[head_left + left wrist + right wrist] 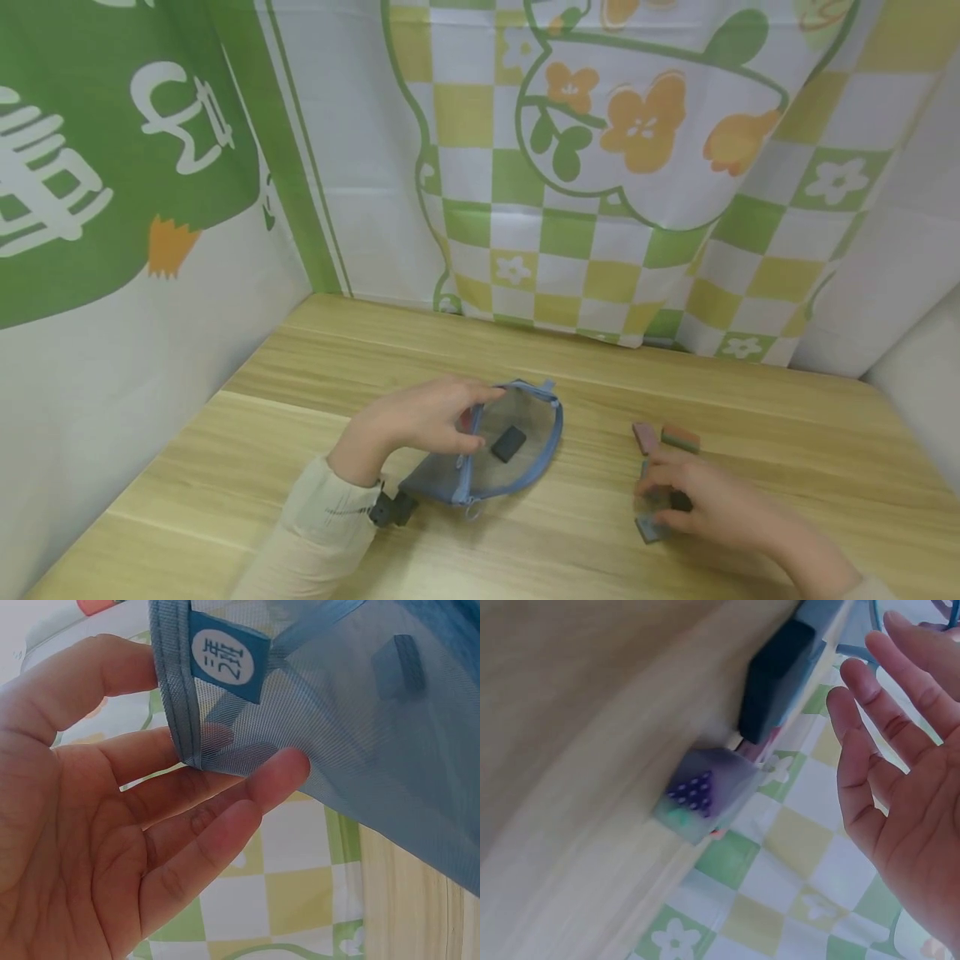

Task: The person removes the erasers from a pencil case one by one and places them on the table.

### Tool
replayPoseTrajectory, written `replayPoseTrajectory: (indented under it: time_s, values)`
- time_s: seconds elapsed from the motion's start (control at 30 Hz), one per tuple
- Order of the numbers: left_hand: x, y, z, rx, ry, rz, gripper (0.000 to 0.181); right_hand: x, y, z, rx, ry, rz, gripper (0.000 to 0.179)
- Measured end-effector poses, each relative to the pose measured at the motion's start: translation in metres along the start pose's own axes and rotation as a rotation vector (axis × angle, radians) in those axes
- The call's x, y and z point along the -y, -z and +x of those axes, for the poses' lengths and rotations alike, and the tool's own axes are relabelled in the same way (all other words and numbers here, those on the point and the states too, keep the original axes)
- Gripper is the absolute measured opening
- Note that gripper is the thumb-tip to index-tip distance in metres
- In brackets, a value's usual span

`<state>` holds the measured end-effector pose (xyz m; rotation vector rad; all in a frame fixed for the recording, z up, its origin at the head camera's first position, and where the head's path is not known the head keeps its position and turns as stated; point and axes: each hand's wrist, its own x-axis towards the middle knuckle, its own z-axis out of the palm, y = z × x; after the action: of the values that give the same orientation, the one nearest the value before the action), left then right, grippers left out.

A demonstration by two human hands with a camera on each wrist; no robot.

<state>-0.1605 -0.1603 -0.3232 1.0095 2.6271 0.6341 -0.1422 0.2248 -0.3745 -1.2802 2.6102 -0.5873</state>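
My left hand point(431, 417) grips the rim of a blue mesh zip pouch point(442, 475), which gapes towards the right. In the left wrist view, the pouch's edge with its printed blue label point(229, 656) runs between my fingers. A dark rectangular block point(509, 445) lies inside, showing through the mesh. To the right, my right hand point(708, 500) hovers among small blocks with fingers loosely bent and nothing held. A dark block point(775, 682) stands close to its fingertips, beside a block with a purple grape print point(705, 795).
Around my right hand lie a pink block point(643, 437), an orange and green block point(681, 438) and a blue-grey block point(648, 529). The wooden table point(285, 467) meets a checkered curtain point(517, 233) at the back and a green and white one point(172, 333) at left.
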Motion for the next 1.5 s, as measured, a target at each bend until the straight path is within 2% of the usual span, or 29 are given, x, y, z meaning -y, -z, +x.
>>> replayPoseTrajectory:
  time_s: [0.2, 0.5, 0.77, 1.03, 1.17, 1.33, 1.5]
  values:
    - [-0.001, -0.001, 0.0, -0.002, 0.004, 0.008, 0.067, 0.004, 0.003, 0.012, -0.025, -0.007, -0.016, 0.026]
    - [0.001, -0.004, 0.0, -0.005, -0.008, 0.004, 0.067, 0.006, 0.0, 0.028, -0.102, 0.096, -0.014, 0.027]
    - [0.002, -0.003, -0.001, -0.007, -0.021, -0.001, 0.068, 0.009, -0.002, 0.045, -0.129, 0.1, -0.031, 0.028]
    - [0.001, -0.003, 0.0, -0.002, -0.025, -0.003, 0.067, 0.007, -0.004, 0.058, -0.167, 0.138, -0.042, 0.024]
    - [0.0, -0.003, 0.001, 0.0, -0.038, -0.003, 0.067, 0.007, -0.004, 0.064, -0.172, 0.139, -0.04, 0.023]
    - [0.0, -0.003, 0.002, 0.001, -0.039, -0.003, 0.066, 0.01, -0.003, 0.071, -0.147, 0.094, -0.032, 0.024]
    - [0.0, -0.003, 0.003, -0.001, -0.039, -0.016, 0.067, 0.015, -0.003, 0.081, -0.131, 0.087, 0.009, 0.026]
